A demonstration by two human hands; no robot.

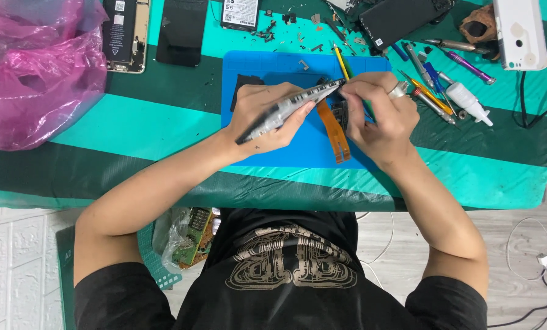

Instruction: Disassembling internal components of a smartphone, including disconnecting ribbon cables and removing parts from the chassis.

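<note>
My left hand (264, 119) grips a phone frame (288, 107) edge-on, tilted over a blue work mat (267, 64). My right hand (380, 113) pinches a thin tool against the phone's upper end, with a ring on one finger. An orange flex ribbon (336, 133) hangs from the phone down across the mat. A yellow-handled tool (340, 61) sticks up behind my right hand; whether my fingers hold it I cannot tell.
A pink plastic bag (35, 67) lies at the left. Opened phones (126, 33) and a dark screen (181, 30) sit at the back. Screwdrivers and tweezers (435, 85) and a white bottle (469, 101) lie at the right. A white device (521, 33) stands at the far right.
</note>
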